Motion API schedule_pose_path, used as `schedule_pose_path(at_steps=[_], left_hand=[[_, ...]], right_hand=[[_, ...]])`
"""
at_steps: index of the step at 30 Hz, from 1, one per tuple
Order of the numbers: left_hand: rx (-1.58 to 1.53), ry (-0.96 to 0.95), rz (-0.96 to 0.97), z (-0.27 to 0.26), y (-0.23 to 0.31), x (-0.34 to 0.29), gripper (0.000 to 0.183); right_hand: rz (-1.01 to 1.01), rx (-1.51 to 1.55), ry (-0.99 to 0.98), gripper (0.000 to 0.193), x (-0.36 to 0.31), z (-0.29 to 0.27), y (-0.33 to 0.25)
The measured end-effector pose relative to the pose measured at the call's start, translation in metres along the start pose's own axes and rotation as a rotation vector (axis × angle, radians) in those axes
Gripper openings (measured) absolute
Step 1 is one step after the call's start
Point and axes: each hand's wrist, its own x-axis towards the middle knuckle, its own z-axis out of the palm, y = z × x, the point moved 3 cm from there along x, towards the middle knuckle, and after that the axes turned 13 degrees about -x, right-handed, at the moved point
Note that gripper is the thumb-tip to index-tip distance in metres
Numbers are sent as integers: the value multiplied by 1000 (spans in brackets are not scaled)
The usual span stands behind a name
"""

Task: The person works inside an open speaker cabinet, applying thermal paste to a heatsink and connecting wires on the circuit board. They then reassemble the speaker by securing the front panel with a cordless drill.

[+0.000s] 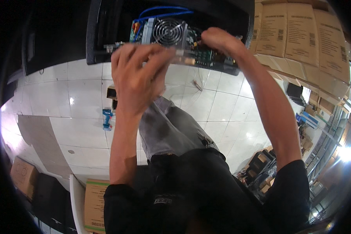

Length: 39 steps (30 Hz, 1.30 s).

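An electronics unit lies in front of me inside a black box-shaped cabinet (99, 29). It has a green circuit board (204, 57), a round fan with a metal guard (168, 32) and silver heat sinks (147, 32). My left hand (138, 74), fingers bent and smeared by motion, is over the unit's near edge. Beside its fingertips is a pale blurred strip I cannot make out. My right hand (219, 39) is closed over the board right of the fan; its fingertips point down and what they grip is hidden. A blue cable (165, 7) loops behind the fan.
A blue power drill (107, 119) lies on the white tiled floor (85, 136) at left, near a small dark open box (111, 93). Stacked cardboard cartons (300, 35) stand at right. Another carton (95, 202) is at lower left. A thin cable (198, 85) trails below the cabinet.
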Motion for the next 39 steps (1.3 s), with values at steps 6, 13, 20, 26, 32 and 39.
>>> schedule_pose_path(at_steps=[6,13,20,26,32,39], left_hand=[[-42,-48,-47,-4,17,17,28],[-43,-127,-179,4,17,31,25],[-13,-240,-212,0,22,27,25],[-24,-283,-225,-2,18,28,23],[-17,-321,-225,-5,20,29,23],[-39,-324,-187,-7,20,23,26]], right_hand=[[-47,-303,69,25,-8,2,9],[-122,-368,48,20,5,5,20],[-253,-533,-13,20,-4,4,19],[-168,-433,-136,24,0,-4,10],[-147,-462,-180,31,7,2,9],[-155,-457,-47,27,3,13,10]])
